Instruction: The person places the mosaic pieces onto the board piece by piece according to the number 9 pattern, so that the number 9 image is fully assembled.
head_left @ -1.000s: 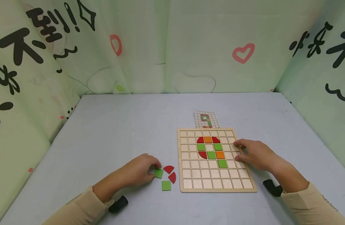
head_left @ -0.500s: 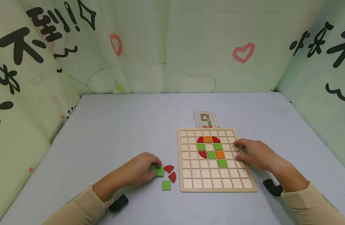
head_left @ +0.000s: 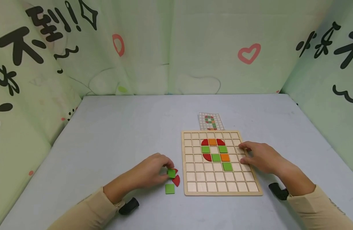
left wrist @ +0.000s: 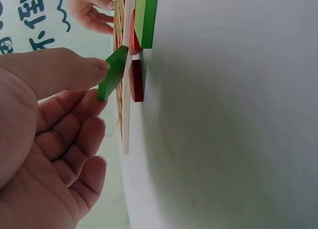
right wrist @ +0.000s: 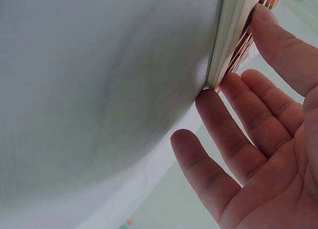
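My left hand [head_left: 152, 171] pinches a green square tile [head_left: 171, 173] between thumb and fingertips. In the left wrist view this green tile [left wrist: 114, 74] is tilted and raised off the table. Below it in the head view are two red quarter-round pieces, the nearer red piece [head_left: 176, 181] fully visible and the other partly hidden. A second green square tile [head_left: 170, 188] lies close by. My right hand [head_left: 264, 156] rests on the right edge of the wooden grid board [head_left: 222, 193], its fingertips touching the rim. Red, orange and green pieces sit in several board cells.
A printed grid card [head_left: 211, 118] lies behind the board, its near end meeting or under the board's far edge. The white table [head_left: 130, 127] is bounded by pale green curtains [head_left: 205, 48] at the back and sides.
My left hand first slides the green tile slightly right along the table, then lifts it over the red pieces. The right hand and board stay put.
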### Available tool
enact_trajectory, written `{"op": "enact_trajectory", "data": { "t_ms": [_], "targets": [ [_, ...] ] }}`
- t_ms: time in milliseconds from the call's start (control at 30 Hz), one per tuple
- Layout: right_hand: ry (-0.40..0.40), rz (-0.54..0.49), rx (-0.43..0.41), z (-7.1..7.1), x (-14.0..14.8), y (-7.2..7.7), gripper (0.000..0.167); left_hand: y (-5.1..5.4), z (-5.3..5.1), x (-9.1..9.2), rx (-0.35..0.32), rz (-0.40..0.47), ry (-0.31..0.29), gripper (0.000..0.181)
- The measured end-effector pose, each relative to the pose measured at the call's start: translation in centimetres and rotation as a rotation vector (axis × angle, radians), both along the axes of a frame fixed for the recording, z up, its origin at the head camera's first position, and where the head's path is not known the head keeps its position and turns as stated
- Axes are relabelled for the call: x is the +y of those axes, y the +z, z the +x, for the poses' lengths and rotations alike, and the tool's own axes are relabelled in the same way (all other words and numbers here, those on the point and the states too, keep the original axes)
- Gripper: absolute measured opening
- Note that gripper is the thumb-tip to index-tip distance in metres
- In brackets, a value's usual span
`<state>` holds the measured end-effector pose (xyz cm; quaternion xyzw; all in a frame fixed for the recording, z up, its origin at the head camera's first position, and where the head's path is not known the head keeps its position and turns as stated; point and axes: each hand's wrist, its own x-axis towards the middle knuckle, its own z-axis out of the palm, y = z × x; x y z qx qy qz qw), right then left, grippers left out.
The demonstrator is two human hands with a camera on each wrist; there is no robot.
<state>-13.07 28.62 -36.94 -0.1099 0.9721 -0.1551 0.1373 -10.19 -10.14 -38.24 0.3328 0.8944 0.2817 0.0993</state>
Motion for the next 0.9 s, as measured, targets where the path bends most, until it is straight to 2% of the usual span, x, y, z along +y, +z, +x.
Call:
{"op": "enact_trajectory", "data": {
  "t_ms": [133,300,700,900],
  "targets": [
    [0.001,0.001,0.001,-0.1,0.0,0.0,0.060,0.2,-0.1,0.5,-0.003,0.030,-0.005,0.018],
    [0.017,-0.006,0.018,0.0,0.2,-0.1,0.059,0.6,-0.3,1.7,-0.042,0.053,-0.012,0.020],
    [0.025,-0.018,0.031,-0.1,0.3,-0.2,0.057,1.0,-1.5,5.9,-0.116,0.051,-0.041,0.020],
    [0.022,-0.009,0.034,-0.1,0.1,-0.3,0.058,0.9,-1.9,7.7,-0.115,0.064,-0.059,0.019]
  ]
}}
